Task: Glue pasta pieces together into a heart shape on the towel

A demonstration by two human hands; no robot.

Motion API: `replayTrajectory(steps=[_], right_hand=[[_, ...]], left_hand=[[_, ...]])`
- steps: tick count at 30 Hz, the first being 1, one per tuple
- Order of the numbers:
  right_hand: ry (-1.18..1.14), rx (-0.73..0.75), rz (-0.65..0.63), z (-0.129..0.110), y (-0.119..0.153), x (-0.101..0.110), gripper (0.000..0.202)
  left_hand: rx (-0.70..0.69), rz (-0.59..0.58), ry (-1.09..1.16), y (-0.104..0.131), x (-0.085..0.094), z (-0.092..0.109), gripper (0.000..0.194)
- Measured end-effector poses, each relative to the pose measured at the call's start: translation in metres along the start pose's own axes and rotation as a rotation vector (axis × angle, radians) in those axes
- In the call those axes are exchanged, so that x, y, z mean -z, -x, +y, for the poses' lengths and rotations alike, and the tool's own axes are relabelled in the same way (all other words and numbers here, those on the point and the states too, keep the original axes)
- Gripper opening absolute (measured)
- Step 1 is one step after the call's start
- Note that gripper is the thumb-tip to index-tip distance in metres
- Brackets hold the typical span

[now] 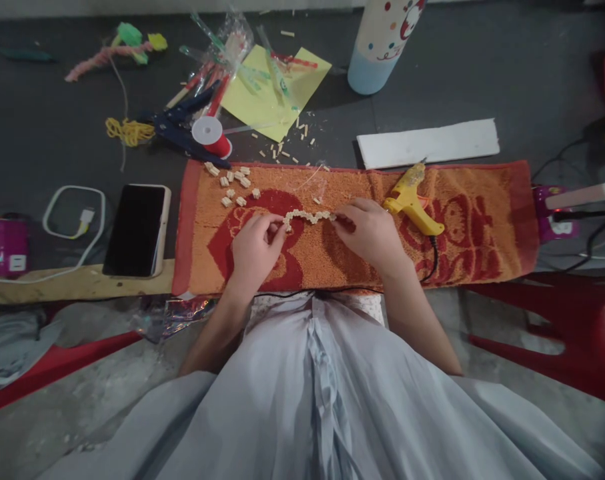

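Left hand (257, 247), right hand (369, 233) pinch opposite ends of strip (309, 218) over towel (345, 260). Towel along front edge of dark table (432, 80). Red chairs (572, 307), grey floor (92, 390).

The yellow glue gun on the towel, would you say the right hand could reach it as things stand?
Probably yes: the yellow glue gun lies beside the right hand with nothing between them, though that hand holds one end of the pale zigzag strip.

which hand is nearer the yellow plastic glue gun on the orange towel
Right: the right hand is just left of the yellow plastic glue gun, close beside it; the left hand is farther left, at the far end of the zigzag cream strip.
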State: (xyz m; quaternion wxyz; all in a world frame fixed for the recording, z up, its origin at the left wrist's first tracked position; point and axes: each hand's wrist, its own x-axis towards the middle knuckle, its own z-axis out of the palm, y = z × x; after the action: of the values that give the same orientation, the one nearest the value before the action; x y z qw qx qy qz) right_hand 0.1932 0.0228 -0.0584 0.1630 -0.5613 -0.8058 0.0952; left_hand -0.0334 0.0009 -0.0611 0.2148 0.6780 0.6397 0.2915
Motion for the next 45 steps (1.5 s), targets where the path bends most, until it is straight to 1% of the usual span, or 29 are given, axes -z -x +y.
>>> replayTrajectory(steps=[6, 18, 29, 45], right_hand=[[-0.085, -0.017, 0.022, 0.002, 0.004, -0.001, 0.016], [-0.130, -0.048, 0.095, 0.003, 0.005, -0.009, 0.018], [-0.179, -0.015, 0.164, 0.005, 0.007, -0.014, 0.016], [-0.206, -0.065, 0.135, 0.004, 0.006, -0.015, 0.021]], left_hand=[[0.001, -0.003, -0.007, 0.001, -0.001, -0.003, 0.011], [-0.018, 0.009, 0.020, 0.002, -0.004, -0.006, 0.015], [-0.026, 0.001, 0.018, 0.003, -0.004, -0.007, 0.015], [-0.022, 0.011, 0.024, 0.003, -0.004, -0.007, 0.014]])
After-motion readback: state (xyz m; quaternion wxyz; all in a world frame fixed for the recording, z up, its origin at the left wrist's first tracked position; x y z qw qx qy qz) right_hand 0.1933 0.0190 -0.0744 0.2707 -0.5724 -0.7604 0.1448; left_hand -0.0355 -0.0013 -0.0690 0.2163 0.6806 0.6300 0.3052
